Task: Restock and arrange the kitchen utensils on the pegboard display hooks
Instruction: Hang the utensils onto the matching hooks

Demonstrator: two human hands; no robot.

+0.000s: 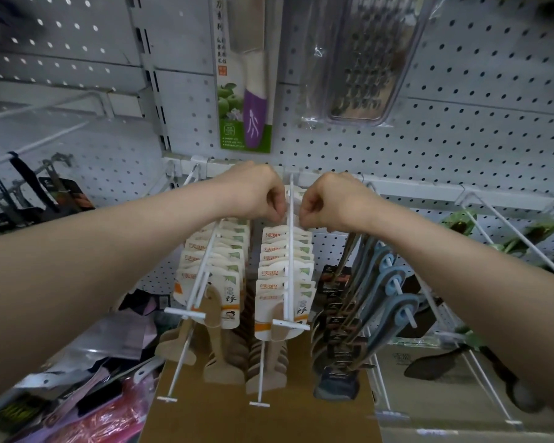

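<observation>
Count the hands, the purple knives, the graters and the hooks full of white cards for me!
Hands, both pinching one white card: 2, left hand and right hand
Purple-handled knife: 1
Grater: 1
Hooks full of white cards: 2, left hook and right hook
Total: 6

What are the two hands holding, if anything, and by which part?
The left hand and right hand each pinch the top edge of a white utensil card near the back of the hook wire, one on each side.
</observation>
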